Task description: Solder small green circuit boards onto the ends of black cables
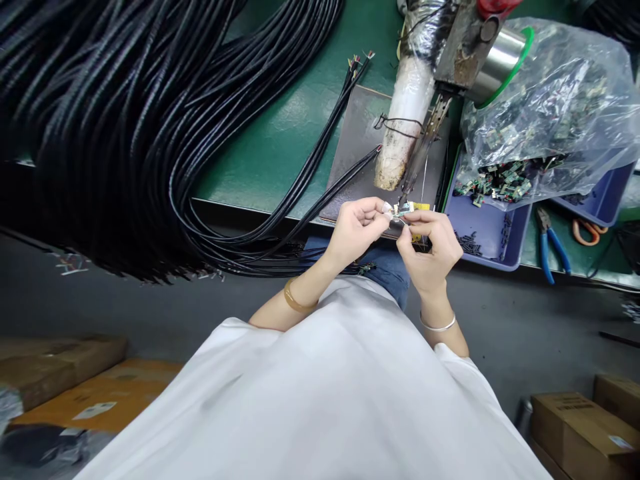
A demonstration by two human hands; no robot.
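Note:
My left hand is closed in a pinch at the left end of a small circuit board. From the other side, my right hand pinches a thin pale wire close to the board. Fingertips cover much of both parts, so the exact contact is hard to see. Right above the board, the tip of a soldering iron points down at it, apparently touching or nearly so. Under the hands lies a dark plate, with a yellow patch beside my right fingers.
Thick bundles of black cable fill the left. A wrapped white tube stands beside the iron, near a solder spool. Rightward are a purple tray, a plastic bag of circuit boards, blue-handled pliers and orange-handled scissors.

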